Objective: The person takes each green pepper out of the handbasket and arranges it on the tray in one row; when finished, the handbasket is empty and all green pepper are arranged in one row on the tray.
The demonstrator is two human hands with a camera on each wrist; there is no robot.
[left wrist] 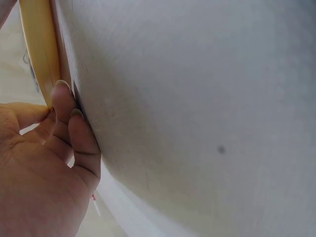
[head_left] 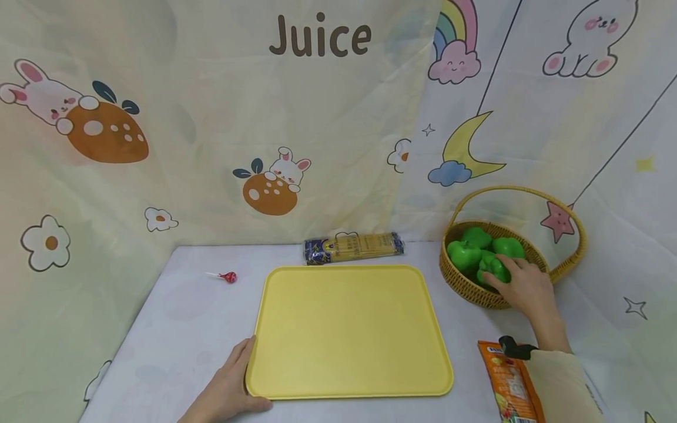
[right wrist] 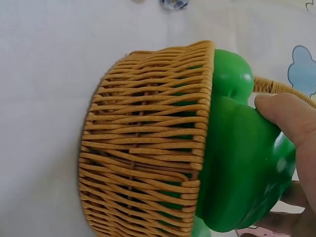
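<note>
From where I stand, the glossy green bell pepper [head_left: 491, 268] sits right in the grasp of the right hand [head_left: 530, 289], thumb on one side and fingers bent round the other. It lies at the near side of a round, honey-brown wicker basket [head_left: 471, 291], bulging above the rim. It's squat and partly covered, so I can't make out a long axis. The rim lies between it and the rectangular yellow tray [head_left: 349, 332], which is nearer the person and to the left.

The left hand [head_left: 228, 383], well apart from the pepper, hugs the tray's near left corner, its thumb along the front edge and fingers bent against the side.

Other green peppers [head_left: 464, 257] crowd close behind the held one. The arched wicker handle [head_left: 520, 188] rises beyond the right hand, leaning back, so the near side looks free of it. An orange printed packet [head_left: 506, 379] lies on the white counter [head_left: 174, 335] beside the right sleeve [head_left: 562, 385]; a long yellow-and-blue packet [head_left: 362, 247] lies behind the tray, and a red lollipop [head_left: 229, 277] off to its left.
</note>
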